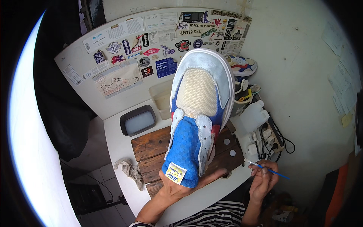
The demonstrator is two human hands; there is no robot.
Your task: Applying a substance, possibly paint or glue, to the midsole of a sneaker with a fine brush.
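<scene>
A sneaker (197,90) with a cream mesh toe, pale grey-blue suede, white lace panels without laces and a blue woven tongue (183,145) is held up close to the camera, toe pointing away. My left hand (177,191) grips it at the heel end; most of the fingers are hidden behind the shoe, while one digit stretches out to the right. Off to the right, my right hand (264,179) pinches a thin paintbrush (273,171) with a blue handle, its pale tip pointing left toward the shoe without touching it.
Beneath the shoe lies a dark wooden board (151,145) on a white table. A black tub of cloudy liquid (140,122), a clear container (160,94) and a crumpled rag (130,172) are around it. Brushes (257,140), cables, a white jug (254,115) and another sneaker (242,65) stand right.
</scene>
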